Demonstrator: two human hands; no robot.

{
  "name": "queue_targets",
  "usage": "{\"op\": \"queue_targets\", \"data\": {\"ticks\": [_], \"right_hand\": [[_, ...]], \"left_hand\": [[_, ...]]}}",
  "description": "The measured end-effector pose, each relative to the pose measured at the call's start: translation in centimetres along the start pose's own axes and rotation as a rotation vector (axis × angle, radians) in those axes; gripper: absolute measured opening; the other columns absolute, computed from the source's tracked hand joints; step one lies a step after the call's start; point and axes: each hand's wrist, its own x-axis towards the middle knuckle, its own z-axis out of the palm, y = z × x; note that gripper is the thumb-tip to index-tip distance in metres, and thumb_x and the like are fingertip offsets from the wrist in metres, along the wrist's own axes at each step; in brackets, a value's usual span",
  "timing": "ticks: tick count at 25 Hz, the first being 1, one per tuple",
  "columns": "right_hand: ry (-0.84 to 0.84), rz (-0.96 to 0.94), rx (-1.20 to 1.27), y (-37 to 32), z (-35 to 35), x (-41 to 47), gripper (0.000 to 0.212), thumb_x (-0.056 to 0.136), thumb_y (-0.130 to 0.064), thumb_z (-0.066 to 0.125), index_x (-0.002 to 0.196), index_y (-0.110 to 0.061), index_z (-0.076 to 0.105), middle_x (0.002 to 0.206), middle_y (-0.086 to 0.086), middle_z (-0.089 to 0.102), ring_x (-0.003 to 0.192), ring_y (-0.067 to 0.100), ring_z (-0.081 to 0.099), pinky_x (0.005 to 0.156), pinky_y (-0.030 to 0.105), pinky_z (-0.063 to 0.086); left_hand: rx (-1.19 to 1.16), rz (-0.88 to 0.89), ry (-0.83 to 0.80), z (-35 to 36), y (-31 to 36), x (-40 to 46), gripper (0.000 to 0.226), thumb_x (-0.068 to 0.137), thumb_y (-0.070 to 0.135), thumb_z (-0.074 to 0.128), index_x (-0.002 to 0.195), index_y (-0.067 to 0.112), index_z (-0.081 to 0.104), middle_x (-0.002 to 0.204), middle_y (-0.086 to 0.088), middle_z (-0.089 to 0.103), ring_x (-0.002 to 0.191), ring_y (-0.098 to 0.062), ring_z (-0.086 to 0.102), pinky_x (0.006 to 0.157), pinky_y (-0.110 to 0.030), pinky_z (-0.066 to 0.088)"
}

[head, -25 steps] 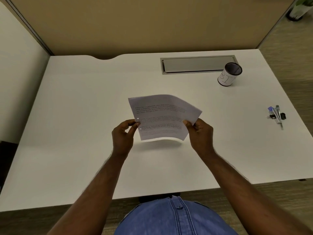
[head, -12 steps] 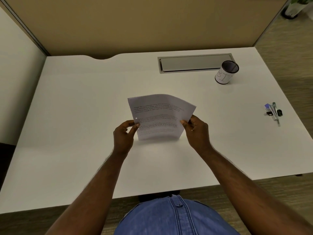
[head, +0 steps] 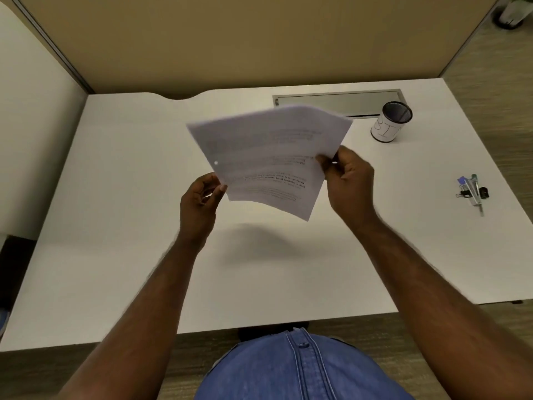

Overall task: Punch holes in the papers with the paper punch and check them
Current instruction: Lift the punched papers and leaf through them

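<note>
I hold a thin stack of printed white papers (head: 268, 160) in the air above the middle of the white desk (head: 121, 226). My left hand (head: 200, 204) pinches the lower left edge. My right hand (head: 347, 180) grips the right edge. The sheets curve and tilt, blurred by motion. A small punched hole (head: 216, 162) shows near the left edge. The small metal paper punch (head: 473, 190) lies far right on the desk, beside black binder clips.
A mesh pen cup (head: 391, 122) with a white label stands at the back right, in front of a grey cable tray lid (head: 331, 101). Tan partition panels close the back and left. The desk's front edge runs just before my blue shirt.
Both hands have lifted the papers higher and closer to the camera. The stack has tilted and its right side has risen. Its shadow on the desk has grown wider.
</note>
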Motion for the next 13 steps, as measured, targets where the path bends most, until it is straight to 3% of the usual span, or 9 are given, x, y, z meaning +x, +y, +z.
{"op": "queue_targets", "data": {"ticks": [3, 5, 9, 13], "right_hand": [[-0.008, 0.045, 0.076, -0.1, -1.2, 2.3, 0.012, 0.09, -0.019, 0.059, 0.1, -0.023, 0.064, 0.095, 0.001, 0.07, 0.087, 0.023, 0.067, 0.075, 0.045, 0.059], [0.007, 0.1, 0.126, 0.8, -2.2, 3.0, 0.012, 0.09, -0.019, 0.059, 0.1, -0.024, 0.064, 0.098, 0.004, 0.07, 0.088, 0.022, 0.067, 0.077, 0.047, 0.059], [0.026, 0.183, 0.203, 2.3, -3.6, 3.0, 0.015, 0.092, -0.015, 0.058, 0.092, -0.029, 0.063, 0.092, -0.003, 0.07, 0.08, 0.008, 0.065, 0.071, 0.036, 0.058], [-0.107, 0.178, 0.238, 3.4, -4.9, 2.9, 0.01, 0.089, -0.013, 0.062, 0.096, -0.018, 0.066, 0.091, -0.007, 0.073, 0.085, 0.01, 0.068, 0.077, 0.027, 0.056]], "left_hand": [[0.08, -0.07, -0.097, 0.1, -0.2, 0.2, 0.018, 0.094, 0.025, 0.06, 0.11, 0.032, 0.064, 0.11, 0.012, 0.07, 0.102, -0.005, 0.064, 0.088, -0.021, 0.049], [0.097, -0.093, -0.146, 0.9, -0.4, 0.0, 0.017, 0.094, 0.025, 0.06, 0.11, 0.027, 0.065, 0.11, 0.01, 0.071, 0.101, -0.006, 0.065, 0.089, -0.022, 0.049], [0.068, -0.148, -0.126, 3.4, -0.8, -0.6, 0.013, 0.095, 0.018, 0.059, 0.102, 0.015, 0.069, 0.103, -0.001, 0.073, 0.092, -0.01, 0.066, 0.086, -0.029, 0.051], [0.046, -0.131, -0.116, 5.4, -0.8, -1.0, 0.015, 0.093, 0.015, 0.06, 0.105, 0.019, 0.068, 0.105, 0.002, 0.072, 0.095, -0.009, 0.067, 0.085, -0.029, 0.052]]}}
